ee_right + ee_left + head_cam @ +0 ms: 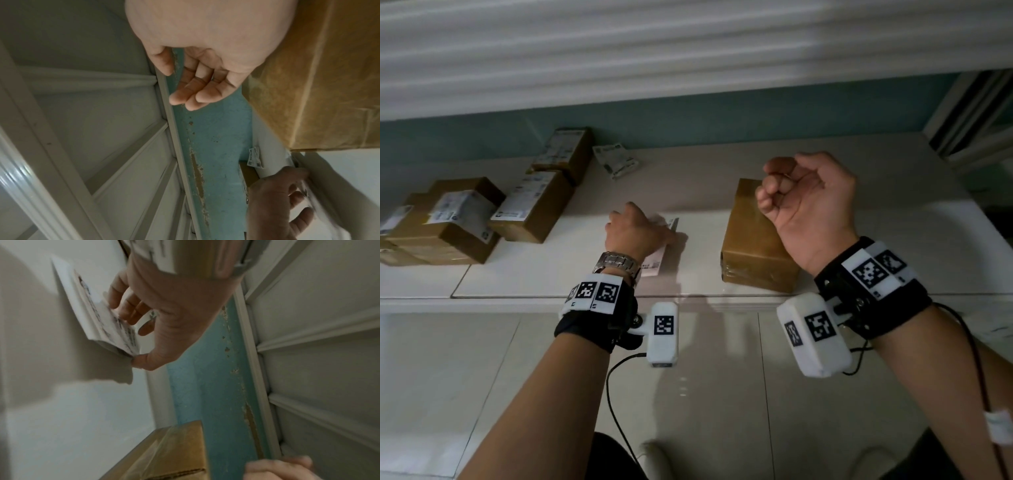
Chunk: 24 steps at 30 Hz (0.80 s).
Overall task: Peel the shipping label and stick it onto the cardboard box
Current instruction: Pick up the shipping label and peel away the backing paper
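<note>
While the left hand [635,230] is pinching the shipping label [107,318] on the counter [688,192], the right hand [804,202] (loosely curled, holding nothing) is hovering over the cardboard box [753,246].

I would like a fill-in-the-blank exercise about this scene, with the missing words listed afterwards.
1. The left hand grips the shipping label that lies on the ____.
2. The right hand hovers above the unlabelled cardboard box and holds ____.
3. The labelled boxes stand to the ____ of the left hand.
4. A metal ____ sits on the left wrist.

Missing words: table; nothing; left; watch
</note>
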Each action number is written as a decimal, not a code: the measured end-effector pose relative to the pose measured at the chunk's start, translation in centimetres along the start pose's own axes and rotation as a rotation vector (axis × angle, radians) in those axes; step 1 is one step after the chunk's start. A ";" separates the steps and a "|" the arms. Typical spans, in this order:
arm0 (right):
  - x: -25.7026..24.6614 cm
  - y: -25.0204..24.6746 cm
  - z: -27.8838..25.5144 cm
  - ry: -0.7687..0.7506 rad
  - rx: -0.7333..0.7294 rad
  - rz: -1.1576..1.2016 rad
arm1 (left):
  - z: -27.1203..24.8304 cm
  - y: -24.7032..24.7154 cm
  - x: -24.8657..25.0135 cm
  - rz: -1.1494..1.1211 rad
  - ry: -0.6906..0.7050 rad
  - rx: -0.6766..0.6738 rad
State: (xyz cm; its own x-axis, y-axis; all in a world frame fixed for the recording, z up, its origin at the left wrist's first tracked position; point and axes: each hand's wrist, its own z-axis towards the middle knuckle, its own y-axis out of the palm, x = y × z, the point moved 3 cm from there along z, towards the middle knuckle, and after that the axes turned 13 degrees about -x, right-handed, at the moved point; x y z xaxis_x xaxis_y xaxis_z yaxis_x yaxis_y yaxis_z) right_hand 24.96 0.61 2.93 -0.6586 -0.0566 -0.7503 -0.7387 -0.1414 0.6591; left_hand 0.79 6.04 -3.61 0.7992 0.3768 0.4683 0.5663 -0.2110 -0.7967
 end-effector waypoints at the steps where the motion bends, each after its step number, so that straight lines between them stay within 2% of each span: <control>1: 0.1 0.0 0.0 -0.001 -0.003 -0.002 | -0.1 -0.3 0.1 0.021 0.015 0.007; 6: 0.1 0.5 -0.4 0.004 -0.038 -0.020 | -1.7 -1.7 0.9 0.155 0.050 0.142; 9: 0.2 0.8 -1.2 0.014 -0.051 -0.038 | -2.5 -1.2 0.7 0.264 0.044 0.098; 12: 0.2 1.0 -1.9 0.012 -0.053 -0.053 | -3.0 -1.2 0.0 0.282 0.038 0.072; 24: -0.8 1.4 -4.0 -0.008 -0.045 -0.083 | -4.3 -0.9 -2.0 0.205 -0.036 -0.058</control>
State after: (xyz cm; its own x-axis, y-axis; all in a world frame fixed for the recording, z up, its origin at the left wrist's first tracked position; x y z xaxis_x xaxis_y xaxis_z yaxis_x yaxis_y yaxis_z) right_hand 25.04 -3.48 4.23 -0.5969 -0.0348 -0.8015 -0.7835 -0.1898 0.5917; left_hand -0.46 1.56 -2.21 0.8919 0.3525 0.2834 0.4037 -0.3381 -0.8501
